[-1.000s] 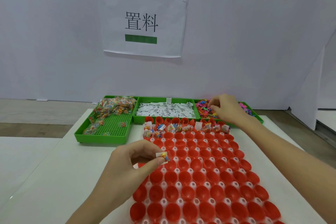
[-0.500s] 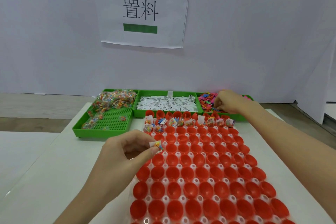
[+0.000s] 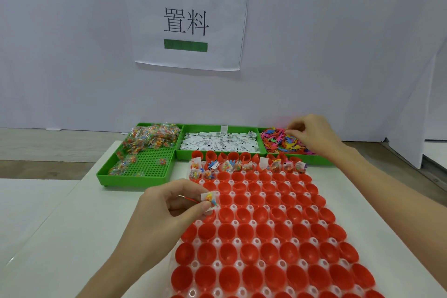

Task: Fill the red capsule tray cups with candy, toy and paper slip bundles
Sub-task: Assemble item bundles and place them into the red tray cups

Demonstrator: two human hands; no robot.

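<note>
Candy packet and paper slip point(image 3: 210, 198) sat pinched in my left hand point(image 3: 167, 210), just above the red capsule tray point(image 3: 266, 237). I judged the bundle light, crinkly and slippery, best held by its edges. My right hand point(image 3: 312, 133) had its fingers curled into the toys point(image 3: 283, 143); whether it gripped one, I couldn't tell.
</note>
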